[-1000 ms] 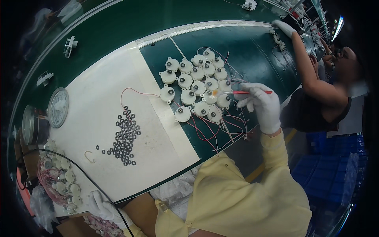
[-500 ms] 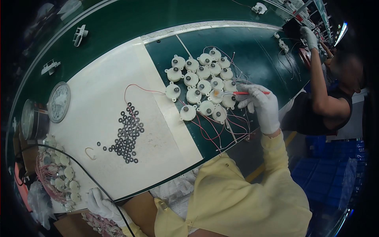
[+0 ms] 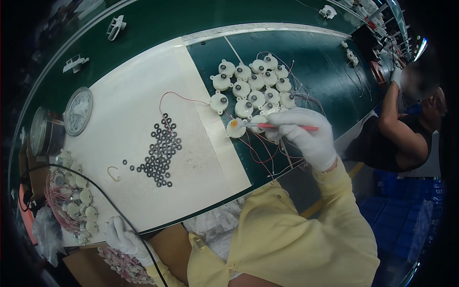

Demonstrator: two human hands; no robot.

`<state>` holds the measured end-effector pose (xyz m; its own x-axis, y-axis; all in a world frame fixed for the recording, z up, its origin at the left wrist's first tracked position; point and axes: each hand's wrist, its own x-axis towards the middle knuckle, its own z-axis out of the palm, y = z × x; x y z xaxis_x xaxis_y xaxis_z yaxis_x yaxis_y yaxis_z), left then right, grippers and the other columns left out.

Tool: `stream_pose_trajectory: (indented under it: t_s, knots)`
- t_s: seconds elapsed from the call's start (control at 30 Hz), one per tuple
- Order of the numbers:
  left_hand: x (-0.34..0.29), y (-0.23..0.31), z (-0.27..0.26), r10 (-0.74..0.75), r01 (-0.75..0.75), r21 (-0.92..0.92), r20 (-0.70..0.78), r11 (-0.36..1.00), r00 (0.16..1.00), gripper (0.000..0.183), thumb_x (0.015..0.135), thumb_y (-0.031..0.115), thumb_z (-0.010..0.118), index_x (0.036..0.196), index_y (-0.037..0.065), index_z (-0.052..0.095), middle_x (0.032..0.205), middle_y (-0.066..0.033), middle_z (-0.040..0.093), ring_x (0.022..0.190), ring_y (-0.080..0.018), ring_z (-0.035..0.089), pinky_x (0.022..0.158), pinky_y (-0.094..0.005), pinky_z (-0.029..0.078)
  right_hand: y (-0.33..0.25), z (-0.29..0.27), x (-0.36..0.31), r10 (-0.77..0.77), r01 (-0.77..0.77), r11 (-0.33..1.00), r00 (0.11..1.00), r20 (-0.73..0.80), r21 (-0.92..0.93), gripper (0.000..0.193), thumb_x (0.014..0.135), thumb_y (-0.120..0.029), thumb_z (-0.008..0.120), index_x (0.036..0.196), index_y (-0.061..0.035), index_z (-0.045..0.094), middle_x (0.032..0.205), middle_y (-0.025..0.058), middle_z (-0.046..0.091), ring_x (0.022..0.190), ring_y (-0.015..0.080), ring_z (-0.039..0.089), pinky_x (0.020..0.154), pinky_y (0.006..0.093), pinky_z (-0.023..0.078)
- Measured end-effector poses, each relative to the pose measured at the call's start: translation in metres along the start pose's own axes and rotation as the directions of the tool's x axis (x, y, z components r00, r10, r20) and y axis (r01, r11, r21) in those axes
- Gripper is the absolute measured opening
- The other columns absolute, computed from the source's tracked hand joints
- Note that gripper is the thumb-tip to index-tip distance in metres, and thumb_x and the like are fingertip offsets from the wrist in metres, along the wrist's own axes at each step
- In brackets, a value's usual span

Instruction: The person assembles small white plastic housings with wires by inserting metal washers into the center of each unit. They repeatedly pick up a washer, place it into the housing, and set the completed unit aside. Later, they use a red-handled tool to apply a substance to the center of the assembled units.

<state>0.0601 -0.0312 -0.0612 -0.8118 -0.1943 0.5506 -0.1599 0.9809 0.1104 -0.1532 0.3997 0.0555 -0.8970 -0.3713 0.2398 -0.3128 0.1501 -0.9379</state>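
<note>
My right hand [image 3: 310,136], in a white glove, is closed around a small brush [image 3: 260,125] with a red handle. The orange-tinted brush tip is over the white round motor [image 3: 235,130] at the near left of a cluster. Several similar motors [image 3: 244,109], with dark central pieces and thin wires, lie on the green surface; my hand hides part of the nearest ones. My gloved left hand [image 3: 125,241] lies at the table's near left edge with fingers loosely apart, holding nothing visible. A black cable [image 3: 112,205] passes in front of it.
Small black rings [image 3: 160,153] lie scattered on the white sheet [image 3: 124,95]. At left are a round tin [image 3: 43,131], its lid [image 3: 79,111] and a heap of wired motors [image 3: 76,201]. White parts [image 3: 116,27] sit along the far belt. A co-worker [image 3: 401,129] is at right.
My right hand and the brush have moved left and nearer, from a motor in the middle of the cluster to the near-left one. The view has shifted slightly; my left hand stays at the edge.
</note>
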Motion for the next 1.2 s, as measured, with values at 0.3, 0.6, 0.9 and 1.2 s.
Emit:
stream_pose_trajectory:
  t_s: [0.3,0.6,0.9,1.2]
  knots:
    - [0.001,0.007,-0.006,-0.039,0.04,-0.025,0.042,0.999,0.998,0.045,0.109,0.029,0.035,0.13,-0.002,0.061,0.136,-0.0194,0.057,0.13,-0.0404,0.049,0.113,-0.0554,0.029,0.008,0.006,0.004,-0.036,0.04,0.992,0.999,0.038,-0.118,0.024,0.091,0.002,0.061,0.113,0.0033,0.072,0.096,0.0119,0.075,0.081,0.0146,0.069,0.073,0.0256,0.054]
    - [0.001,0.005,-0.005,-0.01,0.01,0.01,0.031,1.0,0.999,0.045,0.109,0.028,0.035,0.13,-0.002,0.061,0.137,-0.0193,0.057,0.13,-0.0398,0.049,0.112,-0.055,0.03,0.012,0.001,-0.005,-0.09,0.093,0.961,0.996,0.021,-0.26,0.023,0.088,0.001,0.066,0.11,-0.0007,0.074,0.092,0.008,0.075,0.079,0.0184,0.069,0.074,0.0299,0.052]
    - [0.001,0.006,-0.004,-0.013,0.013,0.021,0.019,1.0,1.0,0.046,0.109,0.028,0.035,0.13,-0.003,0.061,0.136,-0.0199,0.058,0.128,-0.0407,0.05,0.11,-0.0549,0.031,0.002,-0.014,-0.019,-0.129,0.111,0.955,0.99,-0.051,-0.274,0.024,0.086,-0.001,0.067,0.108,-0.0002,0.074,0.089,0.0087,0.075,0.08,0.0183,0.067,0.075,0.03,0.051]
    - [-0.001,-0.002,-0.001,-0.019,0.019,0.007,0.039,1.0,0.999,0.048,0.108,0.029,0.033,0.128,-0.004,0.061,0.13,-0.0212,0.06,0.124,-0.0415,0.052,0.108,-0.0546,0.032,0.007,-0.025,-0.039,0.031,-0.061,0.978,0.988,-0.153,-0.197,0.026,0.082,0.005,0.064,0.105,0.0006,0.074,0.093,0.0103,0.075,0.084,0.0198,0.068,0.078,0.0317,0.052]
